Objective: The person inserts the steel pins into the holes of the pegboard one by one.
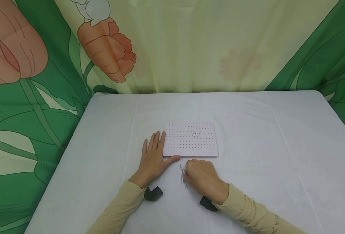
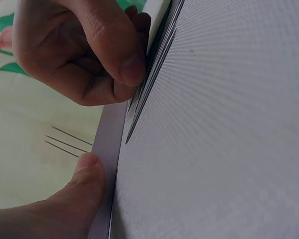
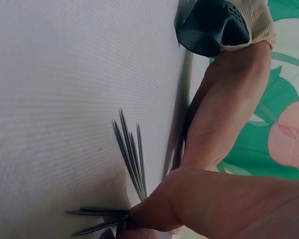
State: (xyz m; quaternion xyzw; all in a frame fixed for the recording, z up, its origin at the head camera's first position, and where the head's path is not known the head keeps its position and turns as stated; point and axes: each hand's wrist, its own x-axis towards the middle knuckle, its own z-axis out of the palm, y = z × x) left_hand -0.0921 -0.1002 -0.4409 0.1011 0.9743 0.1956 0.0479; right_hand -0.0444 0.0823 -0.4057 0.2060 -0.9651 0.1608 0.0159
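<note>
A white pegboard (image 1: 178, 143) with a grid of small holes lies on the table. Three thin metal pins (image 1: 195, 134) stand in it, right of its middle. My left hand (image 1: 153, 159) is spread along the board's left side, its thumb at the near edge. Just in front of the board, my right hand (image 1: 204, 177) has curled fingers and pinches a bunch of pointed metal pins (image 3: 132, 159) between thumb and finger. The pins fan out in two directions from the fingertips in the right wrist view. Their far ends are hidden by the hand.
A white cloth covers the table (image 1: 263, 146). Behind it hangs a curtain (image 1: 184, 45) printed with flowers and leaves. Dark wrist cameras sit beneath the left cuff (image 1: 153, 194) and the right cuff (image 1: 208, 204).
</note>
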